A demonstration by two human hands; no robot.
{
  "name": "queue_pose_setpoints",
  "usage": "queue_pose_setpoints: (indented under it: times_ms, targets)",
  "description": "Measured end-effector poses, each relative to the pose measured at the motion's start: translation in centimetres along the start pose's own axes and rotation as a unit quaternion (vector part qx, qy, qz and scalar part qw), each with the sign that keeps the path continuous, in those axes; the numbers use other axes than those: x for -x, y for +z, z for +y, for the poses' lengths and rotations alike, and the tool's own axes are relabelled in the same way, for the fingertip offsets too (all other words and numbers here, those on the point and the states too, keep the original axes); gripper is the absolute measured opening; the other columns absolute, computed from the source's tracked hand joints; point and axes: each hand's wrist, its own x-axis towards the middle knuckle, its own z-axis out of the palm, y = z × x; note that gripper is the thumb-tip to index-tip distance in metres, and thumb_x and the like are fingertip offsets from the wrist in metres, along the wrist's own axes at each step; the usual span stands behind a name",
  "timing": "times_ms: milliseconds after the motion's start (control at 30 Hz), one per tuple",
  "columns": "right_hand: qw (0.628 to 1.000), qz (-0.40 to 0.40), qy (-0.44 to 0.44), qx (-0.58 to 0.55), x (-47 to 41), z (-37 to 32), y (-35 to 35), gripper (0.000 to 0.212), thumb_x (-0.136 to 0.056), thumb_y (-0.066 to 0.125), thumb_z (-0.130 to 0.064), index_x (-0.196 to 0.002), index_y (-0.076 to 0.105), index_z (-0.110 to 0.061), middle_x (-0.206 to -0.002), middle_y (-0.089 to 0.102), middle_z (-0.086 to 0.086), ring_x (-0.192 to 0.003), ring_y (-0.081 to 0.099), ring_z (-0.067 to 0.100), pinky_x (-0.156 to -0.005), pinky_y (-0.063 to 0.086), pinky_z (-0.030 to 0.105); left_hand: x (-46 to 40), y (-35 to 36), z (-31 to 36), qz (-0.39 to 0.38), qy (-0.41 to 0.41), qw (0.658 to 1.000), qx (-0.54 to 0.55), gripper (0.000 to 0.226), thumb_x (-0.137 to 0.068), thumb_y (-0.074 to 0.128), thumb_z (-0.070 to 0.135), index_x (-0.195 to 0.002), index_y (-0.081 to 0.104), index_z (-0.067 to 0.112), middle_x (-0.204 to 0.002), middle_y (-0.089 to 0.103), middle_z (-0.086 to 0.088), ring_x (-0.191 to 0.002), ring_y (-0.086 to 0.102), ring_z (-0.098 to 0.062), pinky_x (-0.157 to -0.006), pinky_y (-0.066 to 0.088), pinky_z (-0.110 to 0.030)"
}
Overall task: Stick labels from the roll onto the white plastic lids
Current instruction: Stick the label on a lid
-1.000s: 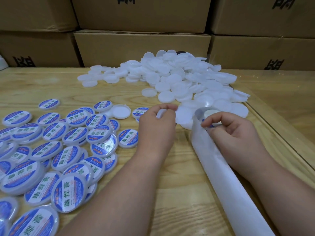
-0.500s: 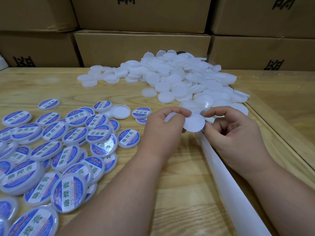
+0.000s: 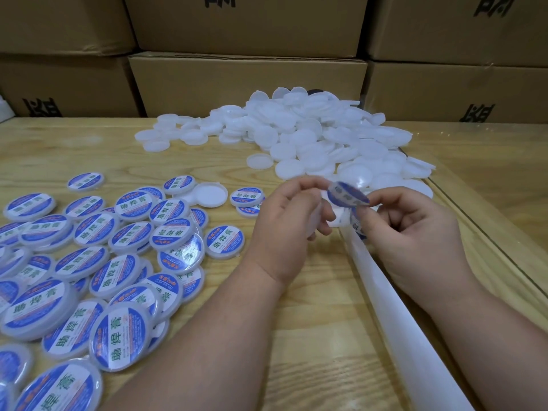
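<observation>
At a wooden table stacked round with cardboard boxes, a worker's fingertips pinch the edge of a round blue label, lifted clear of the tabletop and tilted toward the other hand. That right hand curls its thumb and forefinger on the label, while a second label shows just below, on the curl of backing paper. The left hand, just beside it, holds a blank white lid between thumb and fingers, though the fingers hide most of the lid and the exact grip is hard to make out. Label and lid sit close together but do not appear joined yet. Under the right wrist, the long strip of white backing paper runs toward the near edge of the table. On the left lies a spread of finished lids carrying the blue and white label, several dozen in view, overlapping loosely. Further back, a large heap of bare white lids waits. By the look of it, the job is well under way, yet the unlabelled heap seems at least as large as the finished spread.
</observation>
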Motion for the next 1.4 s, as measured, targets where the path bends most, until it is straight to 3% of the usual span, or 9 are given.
queue_pose_setpoints:
  times_ms: [100, 200, 367, 500, 600, 700, 833, 933, 1400]
  targets:
    - [0.995, 0.015, 0.058, -0.080, -0.1, -0.6, 0.1, 0.018, -0.085, 0.069, -0.017, -0.076, 0.073, -0.032, -0.048, 0.052, -0.002, -0.041, 0.046, 0.009, -0.044, 0.042, 0.017, 0.2, 0.0, 0.2, -0.026, -0.013, 0.991, 0.133, 0.035, -0.078, 0.035, 0.027, -0.103, 0.056, 0.017, -0.072, 0.065, -0.015, -0.059, 0.056, -0.026, -0.046, 0.030, -0.026]
    - [0.978, -0.001, 0.128, -0.164, -0.5, -0.8, -0.2, 0.009, -0.082, 0.067, -0.022, -0.074, 0.071, -0.025, -0.047, 0.044, -0.002, -0.039, 0.033, 0.013, -0.041, 0.025, 0.022, 0.3, 0.3, 0.2, -0.011, -0.040, 0.984, 0.174, 0.025, -0.085, 0.032, 0.022, -0.100, 0.052, 0.014, -0.080, 0.072, -0.017, -0.063, 0.063, -0.027, -0.044, 0.032, -0.025]
    - [0.930, -0.080, 0.222, -0.282, -0.8, -0.9, -0.7, 0.014, -0.080, 0.065, -0.022, -0.076, 0.056, -0.012, -0.044, 0.033, 0.001, -0.033, 0.021, 0.011, -0.037, 0.018, 0.014, -0.4, 0.3, 0.2, 0.009, -0.076, 0.976, 0.206, 0.032, -0.105, 0.029, 0.012, -0.105, 0.060, 0.010, -0.082, 0.077, -0.001, -0.070, 0.072, -0.017, -0.048, 0.049, -0.025]
    - [0.901, -0.173, 0.291, -0.272, -0.8, -1.5, -1.0, 0.023, -0.078, 0.059, -0.034, -0.073, 0.072, -0.017, -0.042, 0.031, -0.002, -0.029, 0.021, 0.007, -0.035, 0.017, 0.012, -0.5, 0.4, 0.4, 0.042, -0.106, 0.970, 0.215, 0.032, -0.104, 0.039, 0.019, -0.098, 0.069, 0.012, -0.094, 0.073, -0.014, -0.078, 0.068, -0.025, -0.052, 0.052, -0.029]
    - [0.892, -0.223, 0.299, -0.256, -0.8, -1.5, -0.9, 0.031, -0.078, 0.058, -0.034, -0.090, 0.076, -0.012, -0.041, 0.031, -0.001, -0.028, 0.022, 0.006, -0.034, 0.020, 0.011, -0.4, 0.3, 0.4, 0.026, -0.118, 0.969, 0.214, 0.033, -0.102, 0.035, 0.020, -0.103, 0.066, 0.009, -0.112, 0.073, -0.024, -0.092, 0.070, -0.033, -0.066, 0.054, -0.034]
    - [0.893, -0.231, 0.300, -0.242, -0.8, -1.3, -0.6, 0.033, -0.078, 0.059, -0.033, -0.095, 0.075, -0.010, -0.040, 0.032, -0.001, -0.029, 0.022, 0.008, -0.035, 0.021, 0.011, -0.4, 0.3, 0.0, 0.009, -0.110, 0.971, 0.213, 0.034, -0.099, 0.030, 0.016, -0.105, 0.063, 0.007, -0.112, 0.074, -0.023, -0.095, 0.071, -0.037, -0.085, 0.050, -0.046]
    - [0.897, -0.229, 0.293, -0.240, -0.8, -1.0, -0.4, 0.024, -0.080, 0.059, -0.032, -0.083, 0.076, -0.015, -0.040, 0.031, 0.000, -0.029, 0.020, 0.009, -0.037, 0.018, 0.013, -0.5, 0.3, -0.2, -0.018, -0.087, 0.976, 0.197, 0.033, -0.081, 0.042, 0.019, -0.105, 0.062, 0.009, -0.107, 0.076, -0.017, -0.087, 0.075, -0.031, -0.065, 0.053, -0.034]
    - [0.896, -0.232, 0.291, -0.241, -0.8, -1.0, -0.4, 0.025, -0.080, 0.059, -0.032, -0.083, 0.077, -0.015, -0.039, 0.032, 0.000, -0.028, 0.021, 0.009, -0.037, 0.018, 0.013, -0.5, 0.4, -0.2, -0.026, -0.079, 0.978, 0.192, 0.039, -0.070, 0.045, 0.019, -0.105, 0.061, 0.009, -0.107, 0.076, -0.017, -0.086, 0.075, -0.031, -0.061, 0.053, -0.032]
    - [0.893, -0.225, 0.302, -0.247, -0.9, -1.2, -0.4, 0.032, -0.073, 0.064, -0.033, -0.085, 0.059, -0.004, -0.038, 0.030, 0.000, -0.028, 0.020, 0.009, -0.036, 0.018, 0.013, -0.4, 0.4, -0.4, -0.033, -0.065, 0.981, 0.178, 0.033, -0.074, 0.046, 0.014, -0.103, 0.062, 0.011, -0.109, 0.076, -0.016, -0.088, 0.074, -0.030, -0.057, 0.054, -0.030]
